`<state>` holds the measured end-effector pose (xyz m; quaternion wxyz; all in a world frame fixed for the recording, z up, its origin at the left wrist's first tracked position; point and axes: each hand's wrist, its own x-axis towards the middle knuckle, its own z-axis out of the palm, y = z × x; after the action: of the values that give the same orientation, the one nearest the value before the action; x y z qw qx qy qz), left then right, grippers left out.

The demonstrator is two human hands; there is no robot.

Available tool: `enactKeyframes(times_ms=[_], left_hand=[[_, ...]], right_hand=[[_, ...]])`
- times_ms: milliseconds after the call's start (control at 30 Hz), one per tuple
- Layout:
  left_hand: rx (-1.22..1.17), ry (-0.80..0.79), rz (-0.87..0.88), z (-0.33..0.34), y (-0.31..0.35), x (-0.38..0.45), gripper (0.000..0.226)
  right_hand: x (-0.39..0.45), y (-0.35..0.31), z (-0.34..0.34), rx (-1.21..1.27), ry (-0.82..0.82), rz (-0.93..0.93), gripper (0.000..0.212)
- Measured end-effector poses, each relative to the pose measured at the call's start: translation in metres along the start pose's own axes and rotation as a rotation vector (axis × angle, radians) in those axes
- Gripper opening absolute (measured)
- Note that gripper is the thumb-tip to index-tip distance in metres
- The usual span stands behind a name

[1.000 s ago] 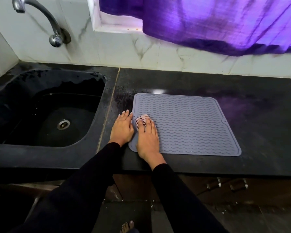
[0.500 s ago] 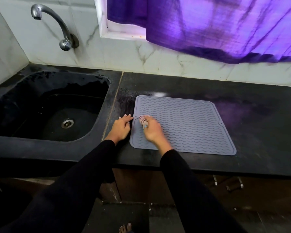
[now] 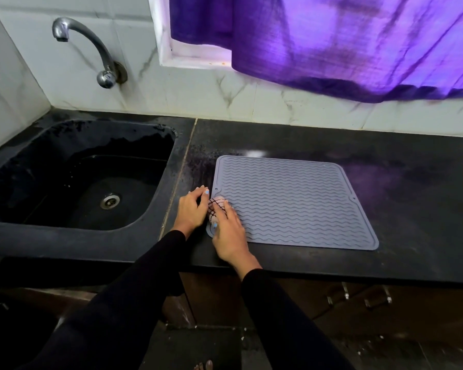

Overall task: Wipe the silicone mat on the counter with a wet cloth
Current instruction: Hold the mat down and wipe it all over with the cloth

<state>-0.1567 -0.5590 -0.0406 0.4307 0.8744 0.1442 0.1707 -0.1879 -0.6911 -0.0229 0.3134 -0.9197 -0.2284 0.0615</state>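
Note:
A grey silicone mat (image 3: 292, 201) with wavy ridges lies flat on the black counter (image 3: 412, 188). My right hand (image 3: 229, 233) presses a small pink cloth with dark check lines (image 3: 216, 205) onto the mat's left edge. Only part of the cloth shows past the fingers. My left hand (image 3: 191, 210) rests on the counter beside the mat's left edge, its fingertips touching that edge and the cloth.
A black sink (image 3: 91, 182) with a metal drain sits left of the mat, under a wall tap (image 3: 91, 49). A purple curtain (image 3: 345, 44) hangs over the back wall. Cabinet handles (image 3: 358, 295) show below the counter's front edge.
My right hand has slid the cloth back along the mat's left edge toward the front. The left hand's fingers have curled in at the edge. The camera has tilted up slightly.

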Motion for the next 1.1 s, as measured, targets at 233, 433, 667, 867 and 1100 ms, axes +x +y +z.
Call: enactKeyframes(times_ms=[233,433,667,867,1100], left_hand=[[0.061,0.05,-0.079,0.01,0.015,-0.007,0.041],[0.359,-0.08,0.057,0.017,0.01,-0.006,0.054],[0.532,-0.204,0.082,0.024,0.01,0.019,0.056],[0.592,-0.192,0.073,0.031,0.003,0.017,0.057],[0.599,-0.192,0.09,0.027,0.003,0.015,0.071]], right_hand=[[0.016,0.01,-0.044,0.882,0.271,0.385,0.03],[-0.004,0.073,-0.084,0.101,0.385,0.431,0.065],[-0.008,0.098,-0.065,-0.396,0.223,0.28,0.069],[-0.004,0.114,-0.081,-0.169,0.082,0.235,0.071],[0.009,0.116,-0.105,0.533,0.122,0.352,0.047]])
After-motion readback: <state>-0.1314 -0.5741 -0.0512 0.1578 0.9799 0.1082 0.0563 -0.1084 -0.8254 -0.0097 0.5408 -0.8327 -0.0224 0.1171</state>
